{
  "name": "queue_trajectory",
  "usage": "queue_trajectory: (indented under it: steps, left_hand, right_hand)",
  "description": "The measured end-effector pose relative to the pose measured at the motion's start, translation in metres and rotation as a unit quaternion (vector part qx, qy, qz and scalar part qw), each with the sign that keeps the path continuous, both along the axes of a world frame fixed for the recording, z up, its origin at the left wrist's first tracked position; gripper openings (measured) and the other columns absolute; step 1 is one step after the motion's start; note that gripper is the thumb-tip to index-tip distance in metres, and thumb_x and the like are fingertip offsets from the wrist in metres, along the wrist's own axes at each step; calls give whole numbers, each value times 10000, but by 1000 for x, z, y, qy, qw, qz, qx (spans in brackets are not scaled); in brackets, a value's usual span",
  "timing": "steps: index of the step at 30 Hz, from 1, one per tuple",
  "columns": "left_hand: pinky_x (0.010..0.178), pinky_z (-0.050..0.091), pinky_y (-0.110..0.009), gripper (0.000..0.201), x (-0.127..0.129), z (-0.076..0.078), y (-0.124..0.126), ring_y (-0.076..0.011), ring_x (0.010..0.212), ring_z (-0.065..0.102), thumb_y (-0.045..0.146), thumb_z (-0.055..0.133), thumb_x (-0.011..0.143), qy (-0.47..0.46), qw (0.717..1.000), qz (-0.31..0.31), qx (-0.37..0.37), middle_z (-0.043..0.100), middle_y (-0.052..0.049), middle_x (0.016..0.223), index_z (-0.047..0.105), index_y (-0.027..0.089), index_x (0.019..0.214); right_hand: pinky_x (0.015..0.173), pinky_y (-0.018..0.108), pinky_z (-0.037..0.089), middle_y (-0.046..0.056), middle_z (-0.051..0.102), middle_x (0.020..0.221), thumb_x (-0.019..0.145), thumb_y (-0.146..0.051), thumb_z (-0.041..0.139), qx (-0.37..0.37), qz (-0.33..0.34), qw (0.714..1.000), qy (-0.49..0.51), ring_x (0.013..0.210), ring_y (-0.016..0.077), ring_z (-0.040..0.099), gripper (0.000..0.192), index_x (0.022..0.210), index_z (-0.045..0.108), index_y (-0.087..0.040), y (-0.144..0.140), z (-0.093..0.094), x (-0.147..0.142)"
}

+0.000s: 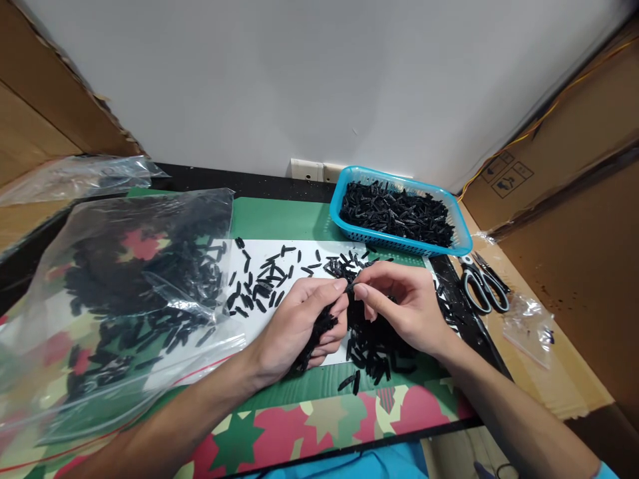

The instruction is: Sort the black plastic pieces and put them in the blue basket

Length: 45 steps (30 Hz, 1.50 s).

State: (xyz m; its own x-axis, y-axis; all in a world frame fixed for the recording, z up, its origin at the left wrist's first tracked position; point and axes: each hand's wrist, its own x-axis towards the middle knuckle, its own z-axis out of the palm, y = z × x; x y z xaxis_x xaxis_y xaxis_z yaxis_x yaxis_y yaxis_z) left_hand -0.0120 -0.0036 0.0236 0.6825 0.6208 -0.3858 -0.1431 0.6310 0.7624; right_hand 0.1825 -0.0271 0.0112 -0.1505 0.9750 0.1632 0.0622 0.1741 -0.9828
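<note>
My left hand is curled around a bunch of small black strips, with its thumb and forefinger tips near my right hand. The fingertips of my right hand are pinched on one small black strip, which lies between both hands' fingertips. What the strips are made of I cannot tell. Under and below my right hand lies a pile of loose black strips. More strips are scattered on the white sheet to the left of the hands.
A blue basket full of black strips stands at the back right. To the left lies a clear zip bag with many strips inside. Scissors and a small plastic bag lie on cardboard at the right. A socket is on the wall.
</note>
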Motion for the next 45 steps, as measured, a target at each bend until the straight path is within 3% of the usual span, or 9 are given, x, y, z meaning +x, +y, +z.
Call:
queue_trajectory:
  steps: [10, 32, 45]
  left_hand:
    - [306, 229, -105, 397, 1, 2, -2, -42, 353, 257, 463, 595, 975, 3, 999, 34, -5, 430, 73, 477, 433, 212, 714]
    - [309, 251, -116, 374, 1, 2, -2, -51, 359, 266, 446, 556, 984, 5, 1000, 31, -3, 434, 66, 483, 440, 212, 716]
    - [298, 274, -117, 341, -1, 1, -1, -52, 357, 285, 371, 527, 1001, -23, 1000, 21, 1, 455, 57, 488, 468, 199, 712]
  right_hand:
    - [536, 264, 500, 27, 721, 788, 989, -367, 719, 12, 1, 999, -29, 564, 134, 635, 181, 946, 751, -194, -1, 0, 1]
    - [525, 257, 484, 18, 706, 725, 977, -428, 726, 1, 9, 999, -33, 544, 129, 614, 256, 882, 743, -191, 1, 2, 1]
    - [525, 239, 466, -2, 667, 681, 1001, -334, 692, 13, 3, 999, -31, 538, 114, 600, 214, 851, 725, -184, 0, 3, 1]
